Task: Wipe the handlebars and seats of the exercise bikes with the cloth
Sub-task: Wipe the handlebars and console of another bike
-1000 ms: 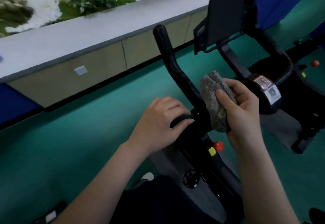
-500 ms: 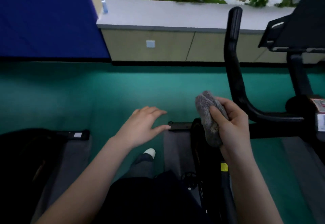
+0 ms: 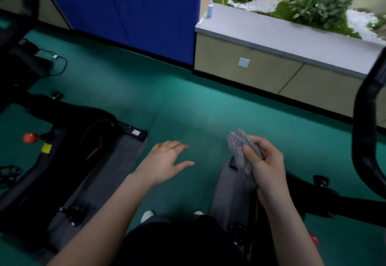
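Note:
My right hand (image 3: 266, 169) grips a bunched grey cloth (image 3: 243, 150), held in the air above the green floor and touching no bike. With its fingers spread, my left hand (image 3: 167, 161) hovers flat and holds nothing. A black handlebar (image 3: 364, 123) of one exercise bike curves down the right edge, well right of the cloth. A second black exercise bike (image 3: 62, 140) with a red knob (image 3: 30, 137) and a yellow tag stands at the left. No seat is in view.
Grey mats (image 3: 117, 167) lie under both bikes on the green floor (image 3: 188, 102). A blue wall panel (image 3: 125, 10) stands behind, and a low cabinet (image 3: 271, 71) with a planter and a small spray bottle (image 3: 209, 8) sits at the back right. A cable (image 3: 60, 65) lies at the left.
The view has swung left, away from the first bike. My left hand has let go of its handlebar and now hovers flat. The right hand still holds the cloth, off the bar.

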Available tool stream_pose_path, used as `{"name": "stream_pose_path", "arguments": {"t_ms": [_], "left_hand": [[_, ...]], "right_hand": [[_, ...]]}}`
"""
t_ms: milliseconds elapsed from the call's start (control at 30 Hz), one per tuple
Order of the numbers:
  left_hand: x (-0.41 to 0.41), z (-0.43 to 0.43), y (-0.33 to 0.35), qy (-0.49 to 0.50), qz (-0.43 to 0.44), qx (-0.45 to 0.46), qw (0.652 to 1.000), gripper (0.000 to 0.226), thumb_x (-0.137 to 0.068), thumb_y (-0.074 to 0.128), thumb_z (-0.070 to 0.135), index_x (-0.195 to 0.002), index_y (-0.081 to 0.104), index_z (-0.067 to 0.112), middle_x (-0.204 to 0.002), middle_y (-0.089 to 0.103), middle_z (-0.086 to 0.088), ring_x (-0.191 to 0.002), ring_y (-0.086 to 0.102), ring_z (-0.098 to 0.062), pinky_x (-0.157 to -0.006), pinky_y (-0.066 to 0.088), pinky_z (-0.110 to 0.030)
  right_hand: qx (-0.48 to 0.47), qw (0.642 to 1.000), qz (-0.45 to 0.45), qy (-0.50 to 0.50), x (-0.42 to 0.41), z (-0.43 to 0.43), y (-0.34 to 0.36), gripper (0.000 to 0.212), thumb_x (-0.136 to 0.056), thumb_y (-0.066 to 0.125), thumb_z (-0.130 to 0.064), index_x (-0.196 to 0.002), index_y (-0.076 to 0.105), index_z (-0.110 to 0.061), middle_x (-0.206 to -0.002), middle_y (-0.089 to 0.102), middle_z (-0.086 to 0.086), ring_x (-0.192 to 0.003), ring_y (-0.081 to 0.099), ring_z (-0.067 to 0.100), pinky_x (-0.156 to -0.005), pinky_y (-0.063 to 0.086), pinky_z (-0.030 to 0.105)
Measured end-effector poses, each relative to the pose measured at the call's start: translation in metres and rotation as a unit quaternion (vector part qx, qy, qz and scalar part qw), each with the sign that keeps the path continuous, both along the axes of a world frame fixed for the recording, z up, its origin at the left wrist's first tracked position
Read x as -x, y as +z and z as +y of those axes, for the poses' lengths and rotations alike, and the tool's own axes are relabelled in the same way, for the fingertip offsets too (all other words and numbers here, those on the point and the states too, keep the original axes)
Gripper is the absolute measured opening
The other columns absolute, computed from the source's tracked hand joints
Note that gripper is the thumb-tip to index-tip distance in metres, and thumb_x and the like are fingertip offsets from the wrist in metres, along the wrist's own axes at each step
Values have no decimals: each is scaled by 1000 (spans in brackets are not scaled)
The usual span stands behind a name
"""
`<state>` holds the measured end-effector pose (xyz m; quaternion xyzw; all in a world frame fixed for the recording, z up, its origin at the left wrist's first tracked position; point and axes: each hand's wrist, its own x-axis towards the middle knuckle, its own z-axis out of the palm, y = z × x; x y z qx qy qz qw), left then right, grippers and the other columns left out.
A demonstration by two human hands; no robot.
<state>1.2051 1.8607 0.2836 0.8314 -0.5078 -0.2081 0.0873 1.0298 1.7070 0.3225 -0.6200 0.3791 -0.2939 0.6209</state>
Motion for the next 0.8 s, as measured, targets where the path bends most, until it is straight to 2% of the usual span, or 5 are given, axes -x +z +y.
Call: {"name": "stream_pose_path", "arguments": {"t_ms": [200,333,600,800], "left_hand": [[-24,55,-2,49,-2,4,999,61,-89,43,60,-139,41,25,-142,44,7,-133,35,-12,-106,22,-26],[-49,110,-2,92,-2,7,996,62,-89,42,61,-139,41,24,-142,45,6,-134,35,-12,-109,21,-29],[-88,234,-3,206,1,14,978,61,-90,42,60,-140,40,26,-142,44,6,-133,35,-13,-107,28,-31],[-102,318,-14,283,4,25,959,60,-92,40,58,-141,38,23,-143,41,7,-132,37,-13,-107,32,-34]], "right_hand": [[-17,999,10,28,-38,33,-3,28,-88,57,6,-84,65,-20,-82,67,-2,-74,60,8,-73,47,23],[-21,998,18,56,-73,74,-4,28,-87,58,6,-83,66,-20,-79,69,-6,-68,61,2,-64,48,14],[0,983,62,173,-147,175,-8,26,-88,59,2,-86,67,-22,-85,71,-5,-72,64,3,-64,49,15],[5,971,63,230,-196,248,-10,26,-89,59,1,-87,66,-24,-81,70,-8,-67,64,3,-57,48,15]]}}
